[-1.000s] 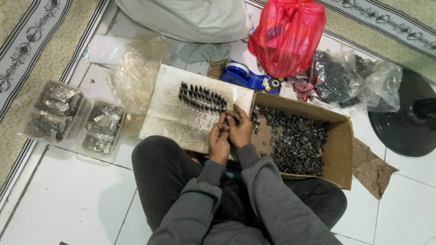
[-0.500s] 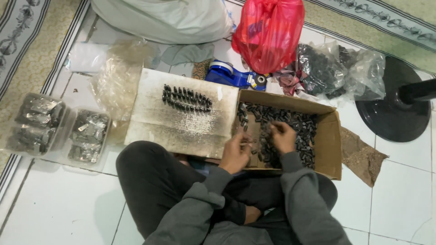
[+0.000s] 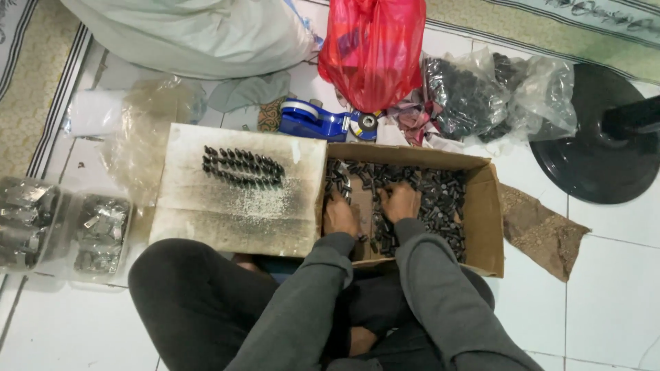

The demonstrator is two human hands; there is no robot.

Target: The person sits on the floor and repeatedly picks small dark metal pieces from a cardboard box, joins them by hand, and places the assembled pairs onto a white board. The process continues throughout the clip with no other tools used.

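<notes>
Now the left hand [image 3: 340, 214] has joined the right hand [image 3: 400, 203], both spread on the small dark parts [image 3: 440, 199].

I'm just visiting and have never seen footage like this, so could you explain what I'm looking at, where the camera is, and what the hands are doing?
There is no machine here. The camera sits on a person's head and looks straight down, so you see their own grey sleeves and dark trousers as they sit on a tiled floor. Both hands are inside an open cardboard box full of small dark parts: the left hand and the right hand rest palm down on the pile, and whether either grips anything cannot be seen. Beside the box lies a flat board with rows of the same parts lined up. Behind are a blue tape dispenser, a red plastic bag, and clear bags of parts.
</notes>
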